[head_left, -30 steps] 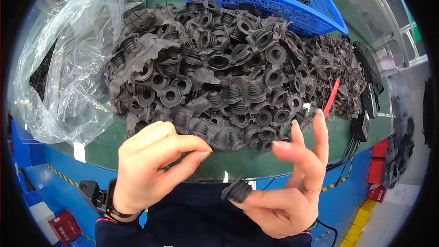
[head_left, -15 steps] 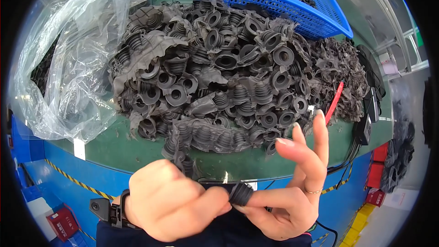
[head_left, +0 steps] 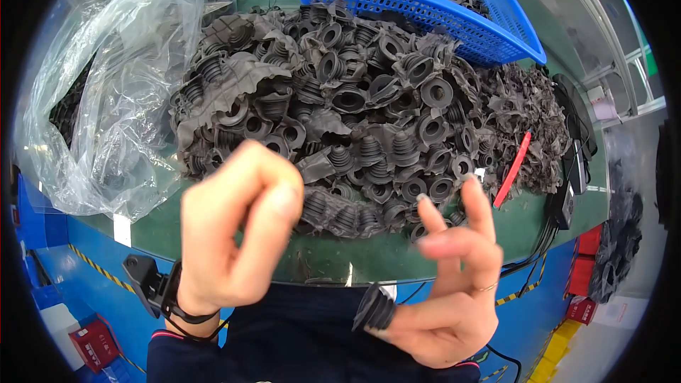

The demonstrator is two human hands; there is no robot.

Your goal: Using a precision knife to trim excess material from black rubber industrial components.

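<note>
Between the thumb and index finger of my right hand [head_left: 454, 312], near the table's front edge, is a black ribbed rubber bellows boot [head_left: 374, 308]. The other fingers of that hand are raised and spread. My left hand [head_left: 237, 230] is up in front of the pile, slightly blurred, its fingers curled and pressed together. Whatever its fingertips may hold is hidden. Behind both hands a large heap of black rubber boots [head_left: 369, 159], many still joined in sheets by thin flash, covers the middle of the table.
A blue perforated basket [head_left: 418, 7] with loose boots stands at the back. Clear plastic bags [head_left: 128, 99] lie on the left. On the right are torn rubber scraps [head_left: 528, 113], a red strip-shaped tool [head_left: 512, 170] and dark cables [head_left: 567, 198]. The green tabletop [head_left: 319, 262] ends before me.
My left hand has left the boot and moved up and a little left, over the front of the heap. My right hand keeps the boot in nearly the same place.
</note>
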